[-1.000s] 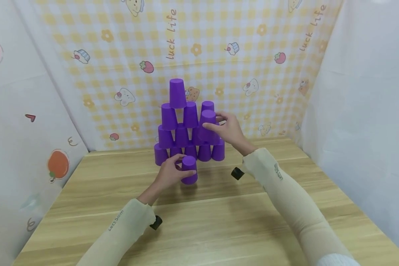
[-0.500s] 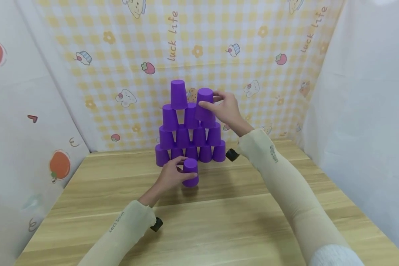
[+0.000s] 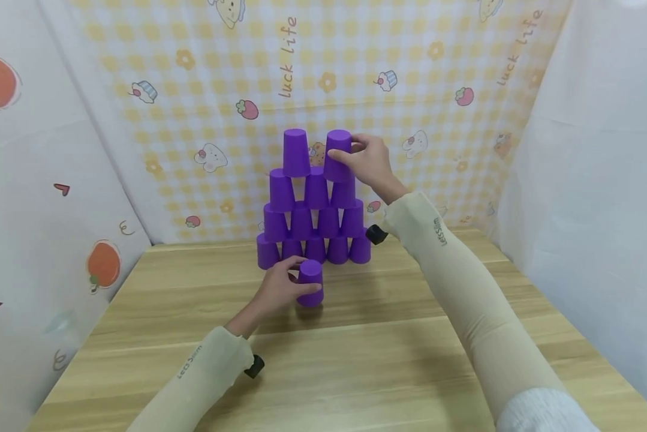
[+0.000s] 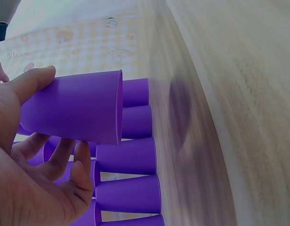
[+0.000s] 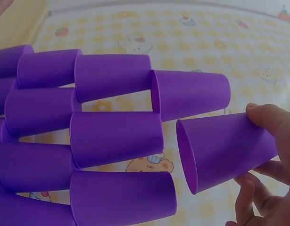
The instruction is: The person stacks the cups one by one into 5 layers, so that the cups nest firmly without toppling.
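A pyramid of upside-down purple cups (image 3: 316, 188) stands in tiers on the wooden table, with one cup (image 3: 296, 153) alone on top at the left. My right hand (image 3: 373, 162) pinches another purple cup (image 3: 337, 157), mouth down, at the height of that top cup. In the right wrist view this held cup (image 5: 225, 153) is apart from the cups (image 5: 123, 197) of the tier below. Lower and nearer, my left hand (image 3: 280, 288) grips a purple cup (image 3: 310, 283) in front of the bottom tier. The left wrist view shows that cup (image 4: 76, 106) raised above the table.
The wooden table (image 3: 350, 372) stretches in front of the pyramid. A yellow checked cloth (image 3: 220, 120) hangs behind it, with white cloths (image 3: 587, 180) at the sides. Black wrist cameras (image 3: 377, 234) sit under both sleeves.
My right hand has raised its cup from in front of the middle tiers to the level of the top cup. My left hand keeps its cup nearly in place.
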`<state>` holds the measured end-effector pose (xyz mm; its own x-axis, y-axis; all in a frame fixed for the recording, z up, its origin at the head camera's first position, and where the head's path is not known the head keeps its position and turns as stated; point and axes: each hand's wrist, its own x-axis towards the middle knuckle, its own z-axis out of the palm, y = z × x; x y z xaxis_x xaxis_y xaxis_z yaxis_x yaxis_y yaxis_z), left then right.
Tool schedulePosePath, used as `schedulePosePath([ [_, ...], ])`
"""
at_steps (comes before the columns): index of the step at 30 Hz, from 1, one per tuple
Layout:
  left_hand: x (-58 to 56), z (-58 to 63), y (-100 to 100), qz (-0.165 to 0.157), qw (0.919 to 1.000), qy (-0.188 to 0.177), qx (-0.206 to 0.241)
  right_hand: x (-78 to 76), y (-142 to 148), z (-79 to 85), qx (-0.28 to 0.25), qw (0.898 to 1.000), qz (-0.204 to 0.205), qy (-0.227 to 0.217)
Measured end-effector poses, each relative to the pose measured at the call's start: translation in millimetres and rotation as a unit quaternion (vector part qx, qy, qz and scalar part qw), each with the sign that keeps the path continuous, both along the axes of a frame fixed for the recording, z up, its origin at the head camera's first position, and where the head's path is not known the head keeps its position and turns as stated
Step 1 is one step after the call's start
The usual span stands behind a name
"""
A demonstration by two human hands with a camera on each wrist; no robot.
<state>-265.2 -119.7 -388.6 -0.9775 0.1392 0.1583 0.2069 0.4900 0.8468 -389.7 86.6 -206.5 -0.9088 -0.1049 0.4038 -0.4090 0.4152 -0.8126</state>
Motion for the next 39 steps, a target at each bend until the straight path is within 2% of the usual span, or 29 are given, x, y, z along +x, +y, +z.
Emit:
schedulePosePath([
  [9,0.1,-2.8,-3.7,0.000,1.0000,-0.008,0.003,-15.4,-6.8,6.2,0.020,1.000,-0.016,-0.014],
  [18,-0.1,-0.4,-3.0,-0.006,0.9999,-0.009,0.007,-26.9,-8.8,11.4,0.040,0.999,-0.028,-0.023],
  [23,0.7,-1.6,-2.6,-0.013,0.9997,-0.014,0.013,-30.2,-7.7,11.2,0.041,0.997,-0.036,-0.045],
  [27,-0.3,-2.4,-4.0,-0.009,0.9998,-0.016,0.011,-32.3,-9.5,9.3,0.038,0.998,-0.031,-0.047],
  [39,-1.5,5.4,-4.2,-0.013,0.9998,-0.009,-0.014,-35.2,-14.6,5.8,0.052,0.996,-0.040,-0.057],
])
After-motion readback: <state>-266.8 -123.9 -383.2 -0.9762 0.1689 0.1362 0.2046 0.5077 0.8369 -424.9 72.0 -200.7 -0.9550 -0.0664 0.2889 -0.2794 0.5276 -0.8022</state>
